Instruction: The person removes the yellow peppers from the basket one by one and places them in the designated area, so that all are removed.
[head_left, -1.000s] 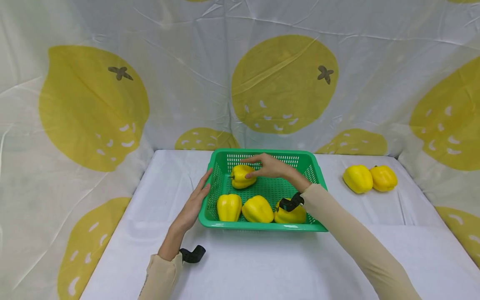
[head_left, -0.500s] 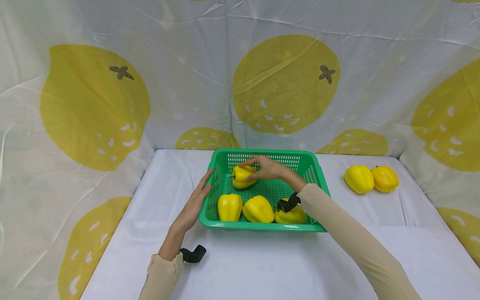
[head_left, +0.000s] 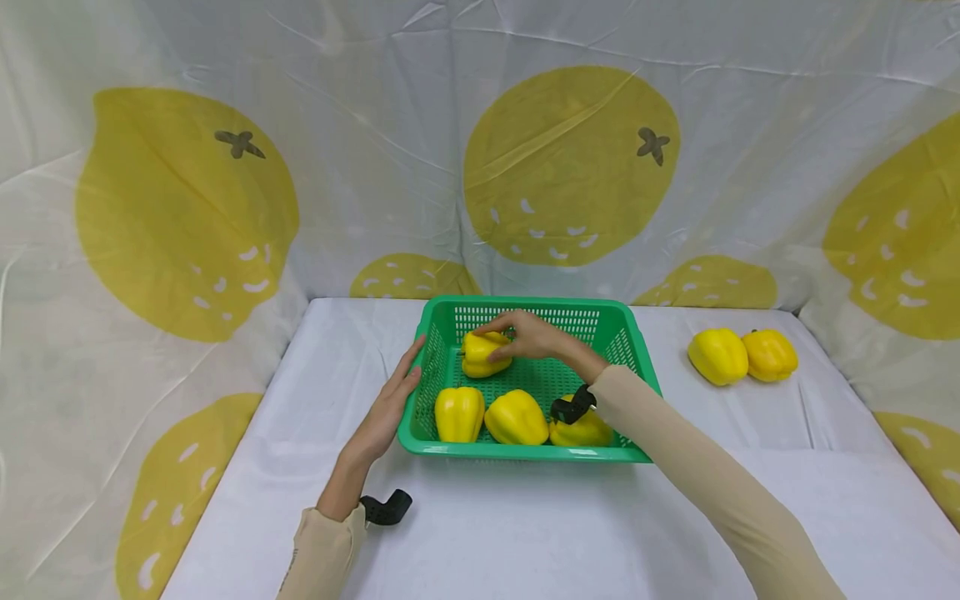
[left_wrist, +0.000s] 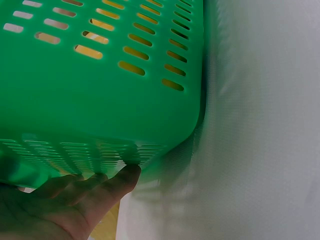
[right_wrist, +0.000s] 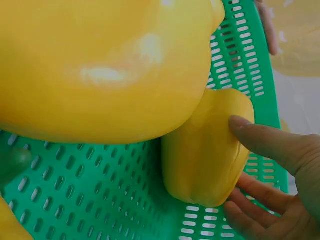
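In the head view my right hand (head_left: 532, 336) reaches into a green plastic basket (head_left: 525, 453) and holds a yellow bell pepper (head_left: 480, 357) at the back left. The right wrist view shows the thumb on one side of this pepper (right_wrist: 207, 150) and the fingers round the other. Three more bell peppers lie along the front side: a left one (head_left: 459, 414), a middle one (head_left: 517, 417) and a right one (head_left: 588, 428), partly hidden by the wrist camera. Against the basket's left wall my left hand (head_left: 382, 417) rests with straight fingers, which touch the slotted wall (left_wrist: 100, 100) from outside.
Two further yellow bell peppers, one (head_left: 717, 357) touching the other (head_left: 770, 356), lie on the white tablecloth (head_left: 525, 533) right of the basket. A white curtain (head_left: 375, 167) with printed lemons stands behind the table and at its sides.
My right hand's fingers and thumb have closed in on the back-left pepper, which has hardly moved. My left hand has stayed at the basket's left side.
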